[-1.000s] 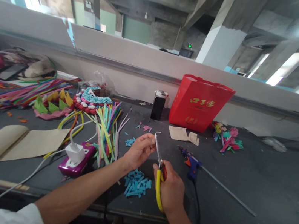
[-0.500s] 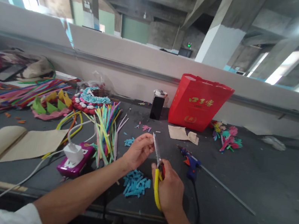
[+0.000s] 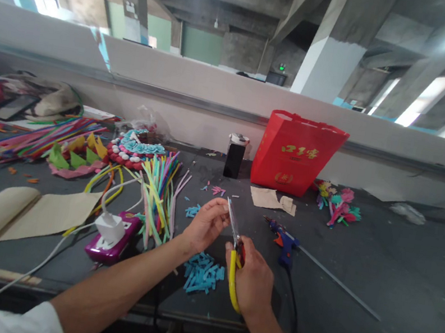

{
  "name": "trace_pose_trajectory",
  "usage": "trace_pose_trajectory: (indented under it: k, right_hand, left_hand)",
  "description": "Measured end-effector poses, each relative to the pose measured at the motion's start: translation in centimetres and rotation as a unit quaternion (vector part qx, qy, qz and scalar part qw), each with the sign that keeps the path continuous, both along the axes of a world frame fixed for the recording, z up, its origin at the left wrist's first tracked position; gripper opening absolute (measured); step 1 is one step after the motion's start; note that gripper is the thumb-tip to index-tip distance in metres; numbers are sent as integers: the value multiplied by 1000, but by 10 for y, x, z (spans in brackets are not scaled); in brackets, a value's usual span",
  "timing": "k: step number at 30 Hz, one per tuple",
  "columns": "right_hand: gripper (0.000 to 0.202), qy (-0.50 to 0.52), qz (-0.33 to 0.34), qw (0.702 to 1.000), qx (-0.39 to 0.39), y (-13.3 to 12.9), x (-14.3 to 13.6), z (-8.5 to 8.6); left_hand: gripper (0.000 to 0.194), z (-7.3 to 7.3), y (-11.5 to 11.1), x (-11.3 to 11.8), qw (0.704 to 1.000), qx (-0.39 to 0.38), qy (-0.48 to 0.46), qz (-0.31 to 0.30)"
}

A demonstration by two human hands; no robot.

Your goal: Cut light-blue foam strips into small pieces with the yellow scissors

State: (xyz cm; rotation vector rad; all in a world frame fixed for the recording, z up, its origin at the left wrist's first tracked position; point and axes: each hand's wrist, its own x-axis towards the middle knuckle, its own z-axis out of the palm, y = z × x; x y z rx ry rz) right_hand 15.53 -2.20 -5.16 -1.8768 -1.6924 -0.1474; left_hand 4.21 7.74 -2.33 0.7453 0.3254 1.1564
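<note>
My right hand is closed around the yellow handles of a pair of scissors, whose metal blades point up and away. Beside the blade tips, my left hand pinches with thumb and fingers. Whatever is between those fingers is too small to make out. Below my left hand lies a pile of short blue pieces on the dark table. A smaller cluster of blue pieces sits left of that hand.
A glue gun with a long glue stick lies to the right. Left are a purple power strip, pipe cleaners and brown paper. Behind stand a black bottle and a red bag, with colourful flowers nearby.
</note>
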Motion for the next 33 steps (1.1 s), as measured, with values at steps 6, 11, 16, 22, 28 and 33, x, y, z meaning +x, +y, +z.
trace_pose_trajectory:
  k: [6, 11, 16, 22, 28, 33]
  right_hand:
    - [30, 6, 6, 1000, -3, 2, 1, -2]
    - [30, 28, 19, 999, -1, 2, 2, 0]
    - [33, 71, 35, 997, 20, 1, 0, 0]
    - [37, 114, 23, 992, 46, 3, 2, -1]
    - [39, 137, 35, 988, 55, 2, 4, 2]
    - [37, 170, 39, 983, 55, 1, 7, 3]
  left_hand:
    - [13, 1, -1, 0, 1000, -13, 2, 3]
    - [13, 3, 0, -1, 1000, -14, 7, 5]
    - [13, 5, 0, -3, 1000, -10, -12, -6]
    - [12, 4, 1, -3, 999, 23, -22, -23]
    - [9, 0, 5, -4, 995, 67, 70, 28]
    - [5, 3, 10, -6, 984, 83, 140, 66]
